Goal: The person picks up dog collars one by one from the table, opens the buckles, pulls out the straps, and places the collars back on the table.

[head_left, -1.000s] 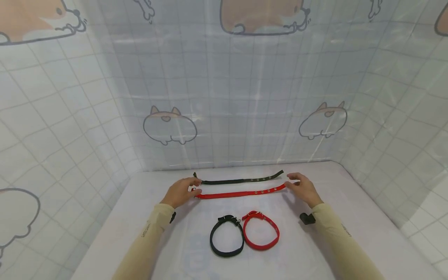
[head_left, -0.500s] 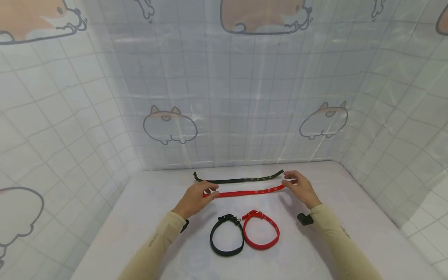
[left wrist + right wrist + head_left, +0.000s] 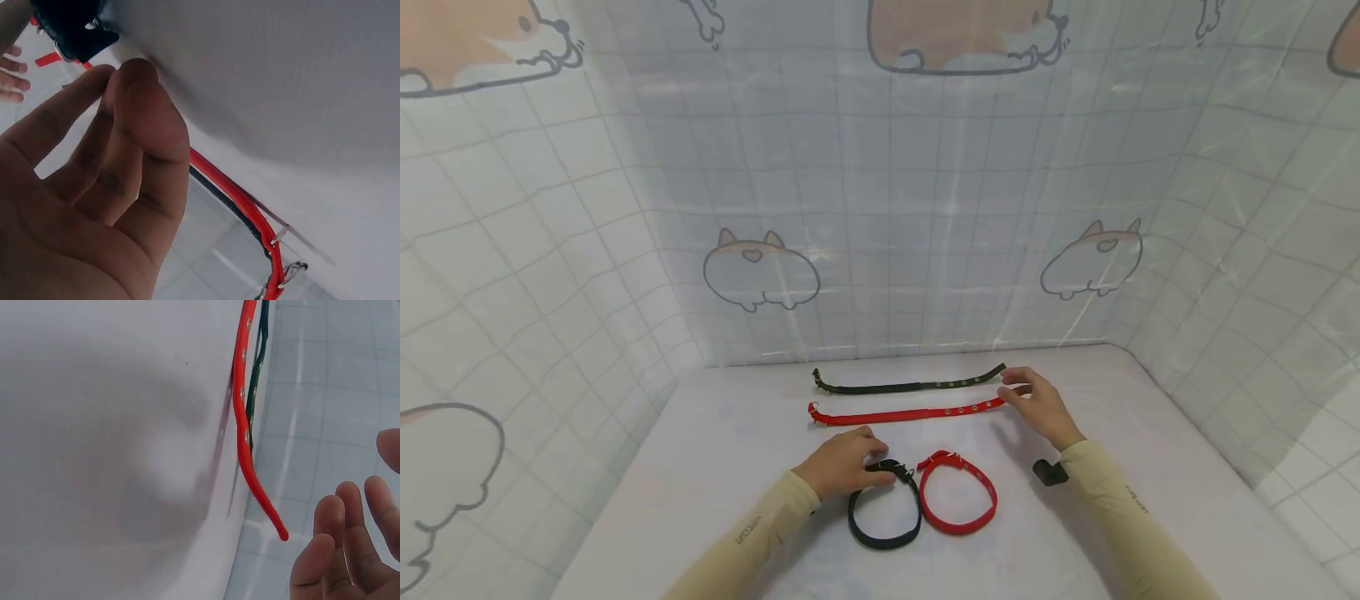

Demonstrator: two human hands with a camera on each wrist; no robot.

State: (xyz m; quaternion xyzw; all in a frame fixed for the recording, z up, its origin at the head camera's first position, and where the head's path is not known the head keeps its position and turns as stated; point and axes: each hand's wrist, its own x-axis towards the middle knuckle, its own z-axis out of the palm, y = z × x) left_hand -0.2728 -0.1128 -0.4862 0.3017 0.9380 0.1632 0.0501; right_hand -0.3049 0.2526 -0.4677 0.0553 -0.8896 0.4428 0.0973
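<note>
In the head view my left hand [image 3: 841, 465] hovers at the buckle side of a black buckled collar [image 3: 886, 543] lying as a loop. Its fingers are loosely bent and pinch nothing; in the left wrist view the black collar's buckle end [image 3: 75, 31] shows just beyond the fingertips. Beside that loop lies a red buckled collar [image 3: 958, 528]. Farther back, an unfastened red collar [image 3: 887, 417] and a dark unfastened collar [image 3: 880, 389] stretch out side by side. My right hand [image 3: 1037, 407] is by their holed ends, relaxed, apart from the red tip [image 3: 282, 535] in the right wrist view.
A white table [image 3: 700, 508] carries all the collars. Sheeting with a grid and cartoon dogs forms the back wall [image 3: 925, 183] and both side walls. A dark wrist device [image 3: 1049, 472] is at the right sleeve.
My left hand has moved from the buckle ends of the straight collars, along the red one, then toward me to the black loop. My right hand has shifted slightly left.
</note>
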